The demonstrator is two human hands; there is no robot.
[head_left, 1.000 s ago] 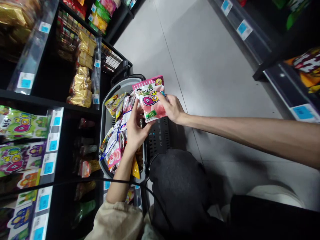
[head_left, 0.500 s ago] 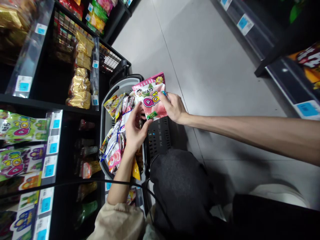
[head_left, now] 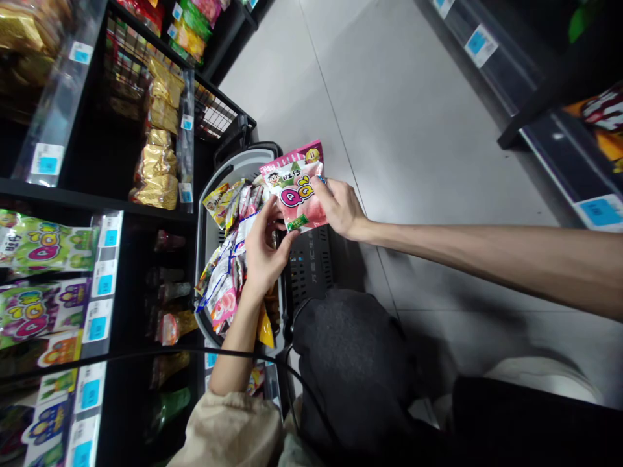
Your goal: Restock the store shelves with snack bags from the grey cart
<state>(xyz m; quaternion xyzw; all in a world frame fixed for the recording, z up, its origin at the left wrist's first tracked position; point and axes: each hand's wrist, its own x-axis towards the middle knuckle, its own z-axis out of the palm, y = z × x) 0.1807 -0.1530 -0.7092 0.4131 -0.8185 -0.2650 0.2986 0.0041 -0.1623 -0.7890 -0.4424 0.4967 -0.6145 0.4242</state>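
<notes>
A pink and white bag of gummy candy (head_left: pixel 296 204) with "QQ" lettering is held up, front facing me, over the inner edge of a grey shopping basket (head_left: pixel 238 163). My right hand (head_left: pixel 343 207) grips its right side, thumb across the front and fingers behind. At the bag's lower left, my left hand (head_left: pixel 265 250) curls its fingers and thumb around the corner; part of its fingertips is hidden behind the bag. Several snack packets (head_left: pixel 228 259) lie heaped in the basket beneath my left hand.
On the left, shelves hold gold-wrapped packs (head_left: pixel 158 149), green gummy bags (head_left: pixel 46 240) and price tags (head_left: pixel 100 318). A black cable (head_left: pixel 189 351) crosses over my left forearm. Another shelf (head_left: pixel 545 130) stands at the right, across the grey tiled floor (head_left: pixel 389 117).
Almost nothing differs. The view has shifted very slightly, and both hands keep the same hold on the bag of gummy candy.
</notes>
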